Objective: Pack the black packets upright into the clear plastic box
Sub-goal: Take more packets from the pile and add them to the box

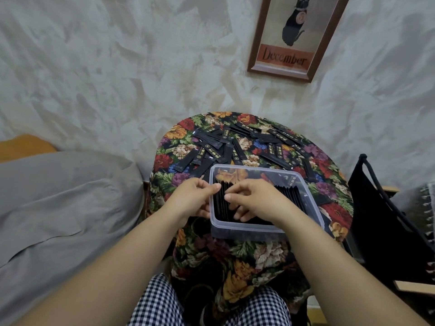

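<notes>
Floral tablecloth [263,255] bears black packets [207,150] beside pale wall [117,78].

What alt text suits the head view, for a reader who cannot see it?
Two hands pack black packets upright into a clear plastic box on a floral cloth: the left hand grips its left rim, the right hand pinches the standing row. Loose packets lie scattered behind.

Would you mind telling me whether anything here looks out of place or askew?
Only the loose packets behind the clear box: they lie flat, overlapping at all angles on the tablecloth. The upright packets inside stand in a tidy row.
</notes>
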